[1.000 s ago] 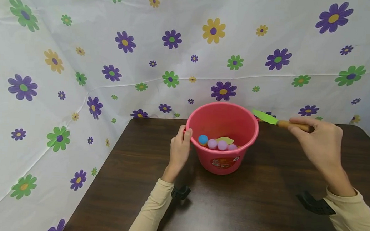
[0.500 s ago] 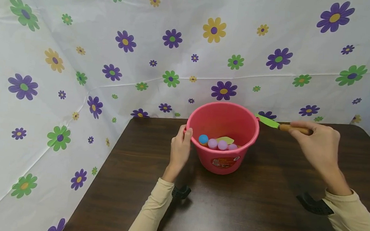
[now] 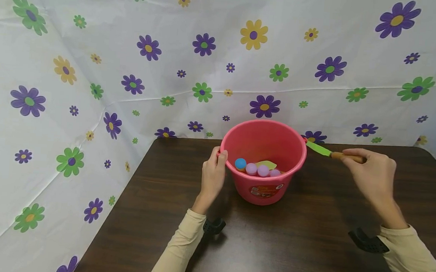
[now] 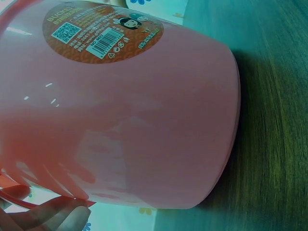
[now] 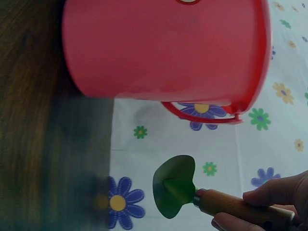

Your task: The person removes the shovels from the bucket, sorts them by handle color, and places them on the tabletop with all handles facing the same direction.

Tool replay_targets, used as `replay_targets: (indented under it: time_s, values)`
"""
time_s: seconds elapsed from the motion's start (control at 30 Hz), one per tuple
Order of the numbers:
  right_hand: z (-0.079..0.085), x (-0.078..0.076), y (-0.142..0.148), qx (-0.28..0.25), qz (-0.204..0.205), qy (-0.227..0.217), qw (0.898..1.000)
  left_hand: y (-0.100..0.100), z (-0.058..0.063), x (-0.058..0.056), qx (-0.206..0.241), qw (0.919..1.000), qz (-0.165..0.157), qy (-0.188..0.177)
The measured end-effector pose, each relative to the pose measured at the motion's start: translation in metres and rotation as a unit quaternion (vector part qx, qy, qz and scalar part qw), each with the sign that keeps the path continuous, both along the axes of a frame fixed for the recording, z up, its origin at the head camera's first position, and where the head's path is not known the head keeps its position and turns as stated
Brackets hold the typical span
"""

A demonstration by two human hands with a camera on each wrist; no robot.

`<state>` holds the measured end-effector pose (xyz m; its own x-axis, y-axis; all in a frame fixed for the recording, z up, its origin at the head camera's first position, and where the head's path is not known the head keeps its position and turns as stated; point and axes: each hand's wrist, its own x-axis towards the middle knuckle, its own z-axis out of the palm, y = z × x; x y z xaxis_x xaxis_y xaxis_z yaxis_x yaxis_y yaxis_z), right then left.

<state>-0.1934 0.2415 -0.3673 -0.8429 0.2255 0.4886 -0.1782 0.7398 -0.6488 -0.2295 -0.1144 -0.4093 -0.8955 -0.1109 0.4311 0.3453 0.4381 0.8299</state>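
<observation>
A pink bucket (image 3: 260, 191) stands on the dark wooden table, its mouth tipped toward me in the head view. Inside it lie a blue ball (image 3: 240, 163), several purple balls (image 3: 263, 170) and a flat pale-yellow piece (image 3: 267, 164). My left hand (image 3: 212, 175) grips the bucket's left side at the rim, where the red bail handle shows beside its fingers in the left wrist view. To the right of the bucket, my right hand (image 3: 373, 172) pinches the wooden handle of a small garden trowel (image 5: 174, 185). Its green blade points left, close to the bucket's right rim.
The red bail handle (image 5: 207, 120) hangs at the bucket's far side. A label (image 4: 103, 32) is on the bucket's wall. Behind the table (image 3: 153, 199) hangs a white sheet (image 3: 225, 35) printed with flowers. Each wrist wears a black camera mount (image 3: 368, 241).
The right hand has shifted slightly left and down, and the trowel blade's tip has dropped and moved right along the bucket's rim. The left hand and bucket have stayed in place.
</observation>
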Motion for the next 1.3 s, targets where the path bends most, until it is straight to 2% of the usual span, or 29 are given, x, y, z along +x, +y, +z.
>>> replay_targets:
  time_s: [0.4, 0.63, 1.3]
  values:
    - [-0.024, -0.008, 0.009, 0.002, -0.005, -0.009, 1.000, 0.000, 0.001, 0.001, -0.008, 0.9999, 0.012, 0.001]
    - [-0.036, -0.012, 0.012, -0.002, -0.005, -0.014, 1.000, 0.000, 0.000, 0.001, -0.008, 0.9999, 0.007, 0.002]
    - [-0.060, -0.021, 0.020, 0.017, -0.010, -0.024, 1.000, 0.000, 0.001, 0.001, 0.000, 1.0000, 0.002, -0.003]
